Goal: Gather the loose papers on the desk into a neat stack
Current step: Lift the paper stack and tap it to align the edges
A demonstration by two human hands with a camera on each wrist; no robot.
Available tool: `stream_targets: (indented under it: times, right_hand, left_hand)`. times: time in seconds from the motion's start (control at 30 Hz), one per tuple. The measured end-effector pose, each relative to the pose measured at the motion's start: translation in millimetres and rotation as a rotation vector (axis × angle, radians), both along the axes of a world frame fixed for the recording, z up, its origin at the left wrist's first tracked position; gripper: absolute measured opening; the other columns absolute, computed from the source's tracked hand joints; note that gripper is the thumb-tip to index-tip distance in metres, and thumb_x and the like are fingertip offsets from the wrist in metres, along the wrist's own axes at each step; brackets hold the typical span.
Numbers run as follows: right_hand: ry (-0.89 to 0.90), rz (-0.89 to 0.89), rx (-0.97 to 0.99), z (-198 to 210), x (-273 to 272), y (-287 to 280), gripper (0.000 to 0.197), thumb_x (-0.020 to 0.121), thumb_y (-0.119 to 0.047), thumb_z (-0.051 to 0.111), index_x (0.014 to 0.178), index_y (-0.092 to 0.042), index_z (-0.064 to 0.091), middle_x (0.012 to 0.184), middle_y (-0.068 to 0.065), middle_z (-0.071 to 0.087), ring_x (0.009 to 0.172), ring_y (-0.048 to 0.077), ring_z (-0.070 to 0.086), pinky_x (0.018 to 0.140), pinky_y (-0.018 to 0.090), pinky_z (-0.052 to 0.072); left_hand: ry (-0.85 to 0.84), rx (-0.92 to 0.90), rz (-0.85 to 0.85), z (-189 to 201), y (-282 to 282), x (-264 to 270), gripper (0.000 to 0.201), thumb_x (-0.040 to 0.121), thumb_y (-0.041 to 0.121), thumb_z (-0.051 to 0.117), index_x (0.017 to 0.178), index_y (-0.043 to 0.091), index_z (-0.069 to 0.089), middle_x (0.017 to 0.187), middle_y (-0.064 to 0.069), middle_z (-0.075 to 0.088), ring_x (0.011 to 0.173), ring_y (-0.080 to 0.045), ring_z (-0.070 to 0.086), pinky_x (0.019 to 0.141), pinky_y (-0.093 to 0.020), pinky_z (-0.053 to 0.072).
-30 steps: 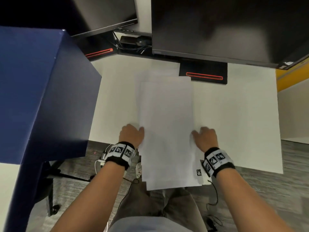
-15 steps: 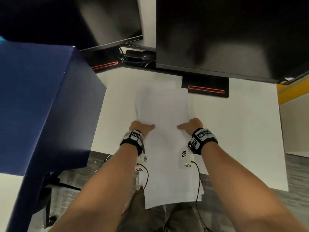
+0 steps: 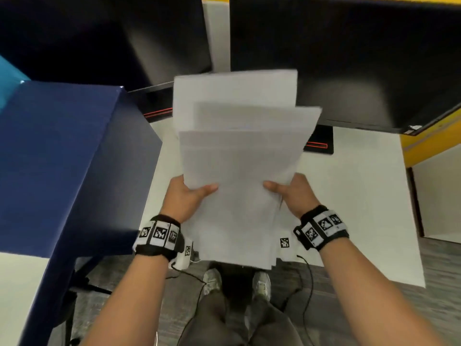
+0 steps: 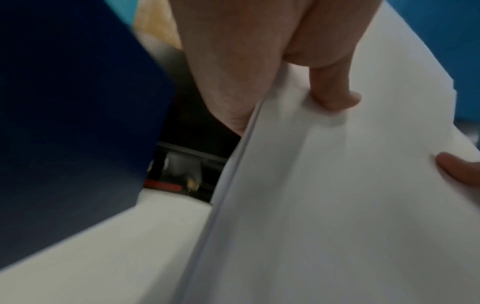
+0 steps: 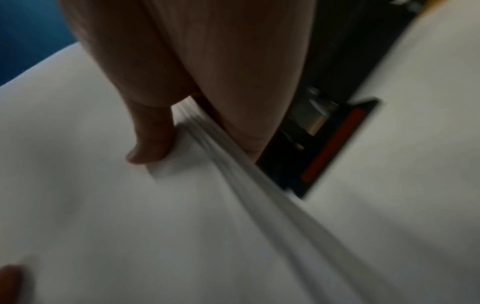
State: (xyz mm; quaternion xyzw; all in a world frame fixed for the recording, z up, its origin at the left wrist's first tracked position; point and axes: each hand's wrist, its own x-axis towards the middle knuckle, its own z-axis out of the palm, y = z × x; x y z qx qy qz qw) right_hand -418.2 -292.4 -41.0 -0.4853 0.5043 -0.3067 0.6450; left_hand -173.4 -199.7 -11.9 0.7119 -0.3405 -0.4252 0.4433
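A bundle of white papers [image 3: 239, 171] is held up off the white desk [image 3: 354, 196], tilted toward me, with several sheets fanned out unevenly at the top edge. My left hand [image 3: 185, 196] grips the bundle's left edge, thumb on the front sheet, fingers behind. My right hand [image 3: 290, 193] grips the right edge the same way. The left wrist view shows the left thumb pressing the top sheet of the papers [image 4: 337, 205]. In the right wrist view the right thumb presses the papers [image 5: 130, 226], whose edges show staggered beside it.
Two dark monitors [image 3: 349, 58] stand at the back of the desk, their black bases with red stripes [image 3: 319, 146] behind the bundle. A large blue partition [image 3: 62, 158] rises on the left. My feet and cables lie on the grey floor [image 3: 374, 308] below the desk edge.
The papers lay flat on the desk with my hands at their sides. Both hands have since taken hold of the edges and lifted the bundle upright toward me.
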Motion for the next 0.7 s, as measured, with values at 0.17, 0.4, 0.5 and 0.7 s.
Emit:
stream_targets:
  times: [0.17, 0.4, 0.5, 0.7]
  right_hand:
    - [-0.050, -0.150, -0.376, 84.8, -4.6, -11.0, 0.024, 0.080, -0.005, 0.077, 0.098, -0.019, 0.072, 0.092, -0.012, 0.076, 0.093, 0.007, 0.072, 0.082, 0.021, 0.055]
    - [-0.039, -0.218, -0.471, 93.6, -9.8, -17.0, 0.028, 0.083, -0.008, 0.075, 0.109, -0.001, 0.069, 0.102, 0.000, 0.073, 0.094, 0.004, 0.071, 0.081, 0.016, 0.053]
    - [-0.023, -0.202, -0.428, 80.2, -12.1, -18.2, 0.034, 0.081, -0.009, 0.077, 0.113, -0.002, 0.068, 0.104, -0.002, 0.073, 0.097, 0.006, 0.071, 0.083, 0.018, 0.053]
    - [-0.039, -0.161, -0.368, 67.9, -10.5, -17.9, 0.039, 0.074, -0.002, 0.081, 0.102, -0.026, 0.069, 0.098, -0.014, 0.076, 0.098, 0.005, 0.071, 0.086, 0.022, 0.055]
  left_hand:
    - [-0.066, -0.323, 0.054, 59.5, -27.3, -9.3, 0.026, 0.075, 0.006, 0.084, 0.094, 0.018, 0.071, 0.088, 0.017, 0.072, 0.078, 0.009, 0.069, 0.073, -0.010, 0.052]
    - [-0.054, -0.375, 0.062, 59.2, -41.0, -21.1, 0.025, 0.075, 0.010, 0.086, 0.092, 0.021, 0.071, 0.089, 0.017, 0.072, 0.079, 0.010, 0.069, 0.073, -0.007, 0.051]
    - [-0.052, -0.370, 0.069, 49.4, -41.7, -22.9, 0.039, 0.074, 0.011, 0.087, 0.109, 0.006, 0.070, 0.097, 0.011, 0.073, 0.085, 0.009, 0.070, 0.077, -0.008, 0.051]
    - [-0.006, -0.283, 0.031, 34.1, -41.5, -18.3, 0.040, 0.071, 0.005, 0.088, 0.108, 0.008, 0.071, 0.098, 0.010, 0.074, 0.087, 0.004, 0.072, 0.077, -0.011, 0.053]
